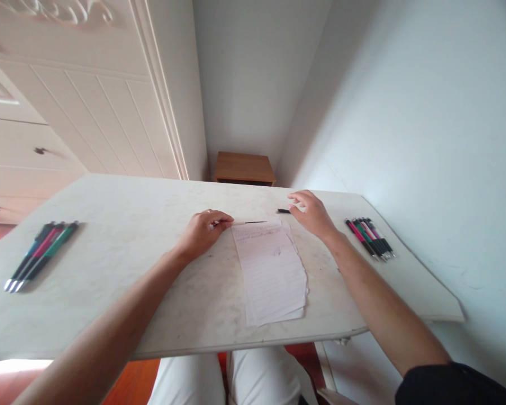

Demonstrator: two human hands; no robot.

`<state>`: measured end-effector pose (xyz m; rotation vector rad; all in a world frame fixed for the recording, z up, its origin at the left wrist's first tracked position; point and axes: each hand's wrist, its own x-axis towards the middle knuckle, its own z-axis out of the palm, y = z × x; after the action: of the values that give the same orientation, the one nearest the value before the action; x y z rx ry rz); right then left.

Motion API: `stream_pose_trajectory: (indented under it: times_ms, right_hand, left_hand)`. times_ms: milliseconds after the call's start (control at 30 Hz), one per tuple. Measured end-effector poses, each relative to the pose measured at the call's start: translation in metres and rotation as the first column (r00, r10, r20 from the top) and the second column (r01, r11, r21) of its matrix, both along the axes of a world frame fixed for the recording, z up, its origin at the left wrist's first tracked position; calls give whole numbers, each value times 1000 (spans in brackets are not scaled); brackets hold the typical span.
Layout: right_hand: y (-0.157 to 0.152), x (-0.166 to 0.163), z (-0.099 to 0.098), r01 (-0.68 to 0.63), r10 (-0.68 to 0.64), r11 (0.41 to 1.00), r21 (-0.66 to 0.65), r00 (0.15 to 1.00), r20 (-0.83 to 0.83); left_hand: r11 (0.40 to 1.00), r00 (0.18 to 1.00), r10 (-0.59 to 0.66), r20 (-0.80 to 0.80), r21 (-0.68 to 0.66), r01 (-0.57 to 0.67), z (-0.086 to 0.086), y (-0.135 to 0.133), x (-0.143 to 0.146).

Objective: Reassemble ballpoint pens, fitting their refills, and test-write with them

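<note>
My left hand is closed in a pinch on a thin pen refill, whose dark length points right across the top edge of the paper. Beneath the refill lies a small stack of lined paper sheets with torn edges and some handwriting near the top. My right hand hovers with its fingers apart, holding nothing that I can see. Just by its fingertips a short black pen part rests on the table; its right end is close to or behind the hand.
On the left of the white table lie 3 pens, blue, red and green. A row of several coloured pens lies at the right. Beyond the table are a white cabinet, a wooden stand and a wall at the right.
</note>
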<state>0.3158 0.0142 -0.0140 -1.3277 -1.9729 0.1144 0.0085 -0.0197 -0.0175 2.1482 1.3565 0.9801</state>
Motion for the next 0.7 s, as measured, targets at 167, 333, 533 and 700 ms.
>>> stream_pose_trajectory:
  times_ms: [167, 333, 533, 700]
  right_hand:
    - [8, 13, -15, -7, 22, 995, -96, 987, 159]
    - [8, 13, -15, -15, 31, 996, -87, 983, 179]
    - [7, 13, -8, 26, -21, 999, -33, 989, 145]
    - [-1, 3, 6, -15, 15, 999, 36, 1000, 4]
  left_hand:
    - [1000, 1000, -2, 2, 1, 2, 1, 0, 0]
    - [1000, 1000, -1, 0, 3, 1, 1, 0, -1]
    - [1000, 1000, 1, -7, 0, -1, 0, 1, -1]
    - [1000, 1000, 13, -11, -5, -13, 0, 1, -1]
